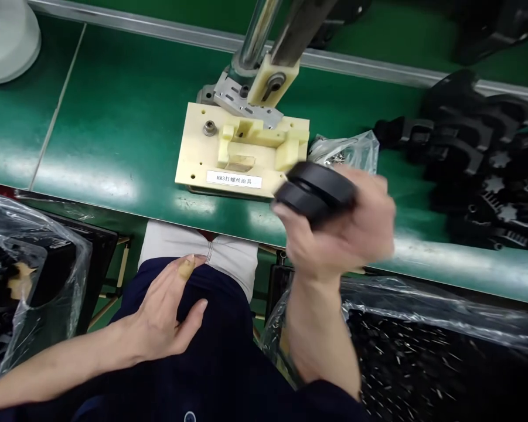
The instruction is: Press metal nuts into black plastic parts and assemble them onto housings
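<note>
My right hand grips a black rounded part with a groove along its middle, blurred by motion. It is held above the bench's front edge, just right of a cream-coloured fixture that carries a white printed label. No part sits in the fixture's raised nest. Over my lap, my left hand is open, thumb apart from the fingers, with a yellowish wrap on one fingertip. It holds nothing.
Black moulded parts are heaped on the right of the green bench. A clear bag of small metal pieces lies beside the fixture. Plastic-lined bins flank my lap. A metal post rises behind the fixture.
</note>
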A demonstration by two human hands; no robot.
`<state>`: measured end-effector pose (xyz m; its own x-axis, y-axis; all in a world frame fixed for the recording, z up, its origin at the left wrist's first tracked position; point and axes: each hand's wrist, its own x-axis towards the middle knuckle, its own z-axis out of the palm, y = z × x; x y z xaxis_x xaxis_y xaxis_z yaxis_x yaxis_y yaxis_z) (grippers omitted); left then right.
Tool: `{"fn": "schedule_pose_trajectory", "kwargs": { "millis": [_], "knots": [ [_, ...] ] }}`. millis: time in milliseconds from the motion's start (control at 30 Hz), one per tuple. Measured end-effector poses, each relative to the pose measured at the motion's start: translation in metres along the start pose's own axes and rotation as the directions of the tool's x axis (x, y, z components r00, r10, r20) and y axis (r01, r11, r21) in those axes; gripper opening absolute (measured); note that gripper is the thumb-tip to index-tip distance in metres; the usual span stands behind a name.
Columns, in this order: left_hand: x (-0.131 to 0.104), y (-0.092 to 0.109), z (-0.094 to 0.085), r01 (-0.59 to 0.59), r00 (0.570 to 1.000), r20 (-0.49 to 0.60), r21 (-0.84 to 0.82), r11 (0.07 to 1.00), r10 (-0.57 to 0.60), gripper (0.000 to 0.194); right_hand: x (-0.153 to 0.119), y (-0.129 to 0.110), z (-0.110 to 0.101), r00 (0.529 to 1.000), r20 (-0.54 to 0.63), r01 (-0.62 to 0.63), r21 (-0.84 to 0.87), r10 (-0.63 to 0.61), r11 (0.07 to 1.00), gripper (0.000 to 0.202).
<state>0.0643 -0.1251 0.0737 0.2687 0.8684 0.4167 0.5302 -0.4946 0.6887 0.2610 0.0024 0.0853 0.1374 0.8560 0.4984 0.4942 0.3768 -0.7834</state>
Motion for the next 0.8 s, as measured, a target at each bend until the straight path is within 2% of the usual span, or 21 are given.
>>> {"fn": "schedule_pose_trajectory", "kwargs": {
  "millis": [33, 100, 167, 200, 267, 367, 467, 567, 667, 733, 800],
  "knots": [
    [0.000, -0.003, -0.001, -0.004, 1.000, -0.006, -0.003, 1.000, 0.004, 0.076, 0.021, 0.008, -0.001, 0.989, 0.110, 0.114, -0.161, -0.097, 0.980, 0.058],
    [-0.003, -0.007, -0.002, -0.005, 1.000, -0.031, -0.013, 1.000, 0.004, 0.074, 0.053, 0.022, -0.001, 0.922, 0.354, 0.279, -0.336, -0.154, 0.899, 0.057],
    [-0.008, -0.009, -0.001, 0.009, 0.997, -0.074, -0.028, 1.000, -0.011, 0.073, 0.073, 0.033, 0.005, 0.848, 0.499, 0.392, -0.368, -0.176, 0.843, 0.056],
    [-0.011, -0.009, 0.000, 0.019, 0.995, -0.098, -0.039, 0.999, -0.023, 0.072, 0.078, 0.038, 0.009, 0.820, 0.535, 0.435, -0.351, -0.204, 0.829, 0.055],
    [-0.016, -0.008, 0.003, 0.048, 0.990, -0.129, -0.070, 0.996, -0.056, 0.070, 0.083, 0.046, 0.017, 0.786, 0.561, 0.489, -0.305, -0.261, 0.817, 0.054],
    [-0.017, -0.009, 0.007, 0.089, 0.985, -0.138, -0.121, 0.989, -0.105, 0.067, 0.084, 0.054, 0.029, 0.760, 0.582, 0.518, -0.278, -0.287, 0.809, 0.051],
    [-0.005, -0.019, 0.007, 0.023, 0.987, -0.158, -0.123, 0.992, -0.042, 0.066, 0.082, 0.056, 0.033, 0.733, 0.621, 0.550, -0.300, -0.278, 0.780, 0.047],
    [0.021, -0.037, 0.001, -0.118, 0.974, -0.203, -0.064, 0.991, 0.103, 0.067, 0.074, 0.049, 0.024, 0.709, 0.628, 0.620, -0.337, -0.321, 0.709, 0.045],
    [0.056, -0.057, -0.006, -0.220, 0.940, -0.265, 0.013, 0.975, 0.216, 0.066, 0.059, 0.041, 0.006, 0.701, 0.527, 0.699, -0.375, -0.480, 0.609, 0.043],
    [0.081, -0.067, -0.007, -0.267, 0.916, -0.296, 0.055, 0.962, 0.271, 0.061, 0.047, 0.040, -0.002, 0.714, 0.460, 0.699, -0.412, -0.528, 0.585, 0.038],
    [0.103, -0.076, -0.003, -0.304, 0.899, -0.298, 0.107, 0.947, 0.322, 0.054, 0.038, 0.045, -0.004, 0.748, 0.449, 0.661, -0.443, -0.489, 0.606, 0.036]
  ]
}}
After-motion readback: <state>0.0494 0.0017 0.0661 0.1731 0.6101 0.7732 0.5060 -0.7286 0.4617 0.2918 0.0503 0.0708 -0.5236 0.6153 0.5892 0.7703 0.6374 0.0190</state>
